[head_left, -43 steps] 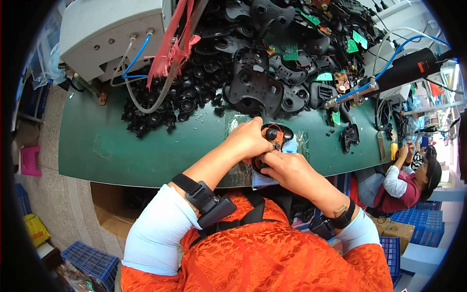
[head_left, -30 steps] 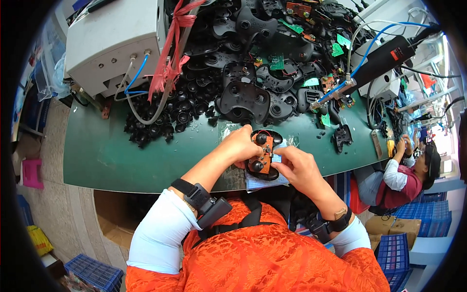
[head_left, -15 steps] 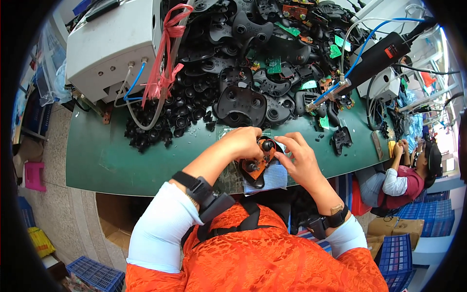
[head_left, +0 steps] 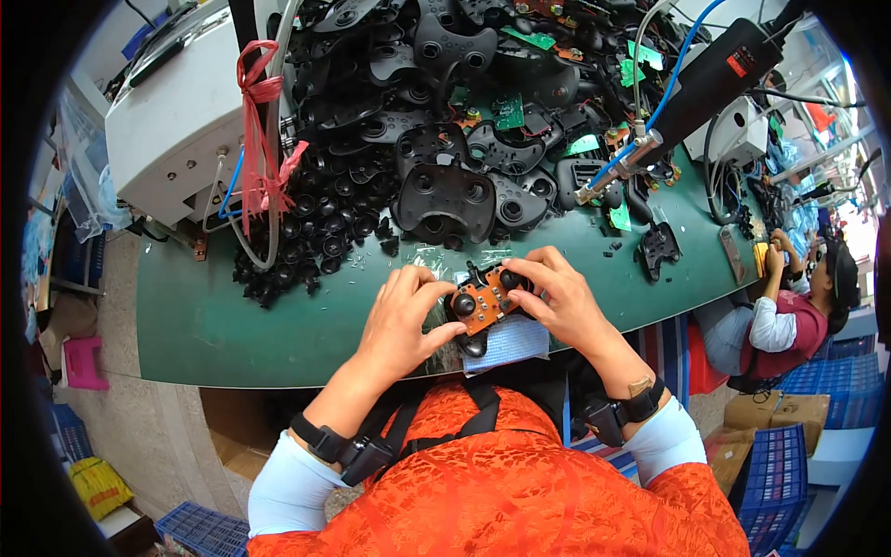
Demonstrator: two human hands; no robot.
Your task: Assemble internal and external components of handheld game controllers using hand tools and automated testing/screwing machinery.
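An opened black game controller (head_left: 474, 344) lies at the table's near edge, with an orange circuit board (head_left: 483, 308) exposed and facing up. Two round black thumbsticks stand on the board: the left thumbstick (head_left: 463, 304) shows fully, while the other is partly covered by my fingers. My left hand (head_left: 397, 317) pinches the left end of the controller between thumb and fingers. On the opposite end, my right hand (head_left: 562, 304) closes its thumb and index finger around the thumbstick side. Beneath the controller lies a folded light-blue cloth (head_left: 513, 345).
Black controller shells (head_left: 448, 202) are heaped beyond my hands, mixed with green and orange boards. Small black thumbstick caps (head_left: 311, 227) pile up at left beside a grey machine (head_left: 176, 139). A black cylindrical tool (head_left: 710, 79) hangs at right. A co-worker (head_left: 794, 320) sits farther right.
My left hand has drawn back from over the board to the controller's left end. The controller has turned, its board now lying more level across. The view has shifted slightly.
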